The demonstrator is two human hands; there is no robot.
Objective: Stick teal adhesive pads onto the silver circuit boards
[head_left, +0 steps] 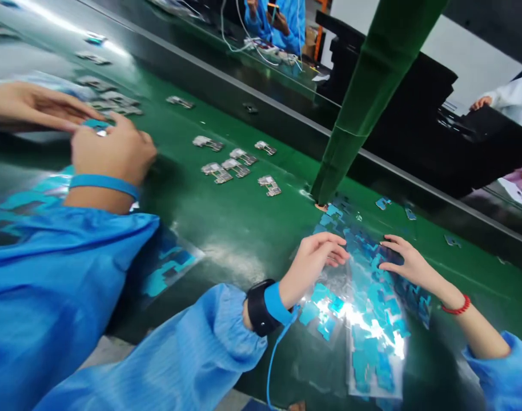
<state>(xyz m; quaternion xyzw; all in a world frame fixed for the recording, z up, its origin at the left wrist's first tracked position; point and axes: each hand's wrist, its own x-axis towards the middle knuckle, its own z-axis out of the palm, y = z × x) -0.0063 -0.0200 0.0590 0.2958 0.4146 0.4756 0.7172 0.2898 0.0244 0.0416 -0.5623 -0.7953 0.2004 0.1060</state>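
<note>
My left hand [314, 264], with a black band and a blue strap at the wrist, hovers at the left edge of a pile of small blue pieces [374, 302]. Its fingers are slightly bent and apart, with nothing visible in them. On the pile's other side is my right hand [409, 264], a red bracelet at its wrist. Its thumb and fingers are spread, with no piece between them. Many of the blue pieces lie on clear plastic film [353, 371], which shines with glare.
At the left, a co-worker's hands [111, 149] hold a blue piece. Several metallic parts [234, 165] lie on the green surface [239, 222]. A green post [355, 103] rises beyond the pile. More blue pieces [164, 274] lie beside the co-worker's sleeve.
</note>
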